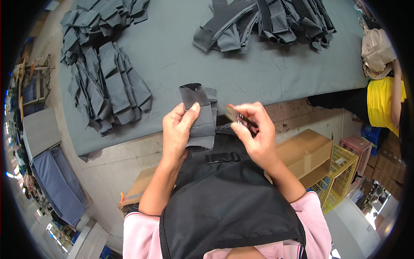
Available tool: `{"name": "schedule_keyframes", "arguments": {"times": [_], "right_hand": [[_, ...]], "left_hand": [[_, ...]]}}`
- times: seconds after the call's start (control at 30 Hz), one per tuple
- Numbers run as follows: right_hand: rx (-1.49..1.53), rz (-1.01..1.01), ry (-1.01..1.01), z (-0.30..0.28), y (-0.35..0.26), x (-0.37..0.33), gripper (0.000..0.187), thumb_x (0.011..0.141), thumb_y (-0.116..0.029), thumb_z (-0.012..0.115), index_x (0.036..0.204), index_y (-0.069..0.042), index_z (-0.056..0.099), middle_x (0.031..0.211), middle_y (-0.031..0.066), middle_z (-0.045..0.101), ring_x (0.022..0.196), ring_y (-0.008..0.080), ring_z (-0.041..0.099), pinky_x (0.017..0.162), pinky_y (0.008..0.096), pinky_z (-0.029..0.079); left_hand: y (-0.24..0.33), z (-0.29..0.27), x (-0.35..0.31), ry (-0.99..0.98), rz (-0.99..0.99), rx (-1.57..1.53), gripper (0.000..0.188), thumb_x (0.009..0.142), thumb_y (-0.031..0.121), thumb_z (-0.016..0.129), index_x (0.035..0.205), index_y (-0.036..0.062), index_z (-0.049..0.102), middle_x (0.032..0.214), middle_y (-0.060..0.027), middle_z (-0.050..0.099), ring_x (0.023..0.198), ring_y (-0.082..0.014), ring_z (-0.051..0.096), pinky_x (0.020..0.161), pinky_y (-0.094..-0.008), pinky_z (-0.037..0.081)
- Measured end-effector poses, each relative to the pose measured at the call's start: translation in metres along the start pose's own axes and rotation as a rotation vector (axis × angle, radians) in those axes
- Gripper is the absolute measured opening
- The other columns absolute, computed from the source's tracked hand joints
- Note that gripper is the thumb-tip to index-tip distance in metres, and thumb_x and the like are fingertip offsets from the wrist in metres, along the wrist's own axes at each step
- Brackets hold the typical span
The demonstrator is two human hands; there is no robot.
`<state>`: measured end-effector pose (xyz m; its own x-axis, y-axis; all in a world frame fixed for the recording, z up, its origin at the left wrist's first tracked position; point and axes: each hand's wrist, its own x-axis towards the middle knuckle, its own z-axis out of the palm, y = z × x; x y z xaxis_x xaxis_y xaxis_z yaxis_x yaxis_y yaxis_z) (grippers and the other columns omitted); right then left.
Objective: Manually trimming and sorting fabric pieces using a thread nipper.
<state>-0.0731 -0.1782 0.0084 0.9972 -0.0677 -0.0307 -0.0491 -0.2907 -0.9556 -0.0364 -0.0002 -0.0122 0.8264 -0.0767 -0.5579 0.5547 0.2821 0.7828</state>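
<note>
My left hand (174, 131) is closed on a folded dark grey fabric piece (201, 121), its thumb pressed on the front. The piece stands upright in front of my black apron, near the table's front edge. To its right, my right hand (262, 134) grips small thread snips (236, 115), the blades pointing up and left toward the fabric. A narrow gap shows between the snips and the cloth. Whether the blades are parted is too blurred to make out.
Grey fabric pieces lie in piles (116, 82) at left and far right (276, 23) on the grey-covered table (172, 60), among loose threads. A cardboard box (299, 151) and yellow crate (341, 170) stand low at right. A person in yellow (381, 101) is beyond the right edge.
</note>
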Motion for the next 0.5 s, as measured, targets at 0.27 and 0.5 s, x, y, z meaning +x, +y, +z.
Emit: {"name": "schedule_keyframes", "arguments": {"times": [0.27, 0.5], "right_hand": [[-0.356, -0.314, -0.009, -0.009, -0.007, -0.007, 0.027, 0.068, -0.009, 0.074, 0.093, -0.005, 0.063, 0.076, 0.0058, 0.056, 0.059, 0.0211, 0.054, 0.055, 0.0311, 0.044], [-0.419, -0.355, -0.047, -0.002, -0.014, -0.008, 0.029, 0.067, -0.006, 0.073, 0.094, -0.005, 0.063, 0.078, 0.0078, 0.056, 0.064, 0.0225, 0.056, 0.056, 0.0309, 0.046]], "left_hand": [[0.009, 0.013, -0.007, -0.020, 0.029, -0.032, 0.008, 0.089, 0.009, 0.059, 0.086, 0.0020, 0.061, 0.080, 0.0044, 0.058, 0.072, -0.0010, 0.047, 0.066, -0.0173, 0.039], [0.000, 0.005, -0.008, -0.007, 0.133, 0.079, 0.013, 0.089, 0.012, 0.062, 0.079, 0.0044, 0.058, 0.072, 0.0078, 0.050, 0.062, 0.0013, 0.037, 0.055, -0.0163, 0.030]]}}
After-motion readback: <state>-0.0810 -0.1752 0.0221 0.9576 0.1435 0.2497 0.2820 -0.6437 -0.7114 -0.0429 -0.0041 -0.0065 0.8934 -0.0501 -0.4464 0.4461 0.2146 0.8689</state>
